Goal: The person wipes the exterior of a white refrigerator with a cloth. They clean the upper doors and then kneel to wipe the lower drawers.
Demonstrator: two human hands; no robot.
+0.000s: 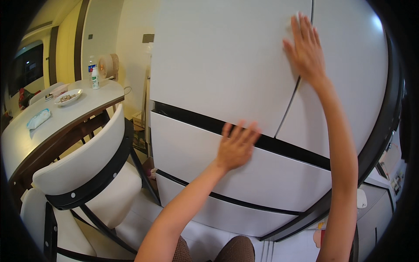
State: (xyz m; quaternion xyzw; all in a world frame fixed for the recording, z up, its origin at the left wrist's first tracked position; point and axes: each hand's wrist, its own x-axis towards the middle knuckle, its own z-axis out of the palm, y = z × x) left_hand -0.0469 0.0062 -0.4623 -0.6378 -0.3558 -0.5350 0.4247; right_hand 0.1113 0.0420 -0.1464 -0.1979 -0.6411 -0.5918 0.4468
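Note:
Before me stands a refrigerator with pale grey-white doors [222, 59], a black grip recess [190, 116] and drawers [186, 140] below. High up near the gap between the two doors, my right hand [306, 52] lies flat, fingers stretched upward. A bit of white, seemingly a wipe or tissue [298, 14], shows at its fingertips; most of it is hidden under the hand. Lower down, my left hand [237, 145] is spread over the top of the upper drawer, its blurred fingertips crossing the black recess. Nothing is visible in its grasp.
A white-backed chair [88, 157] stands left of the refrigerator, beside a white dining table [65, 121]. On the table are a pack of wipes [38, 119], a plate of food [68, 97], bottles [95, 78] and a small fan [108, 65]. A grey cabinet [373, 216] is at right.

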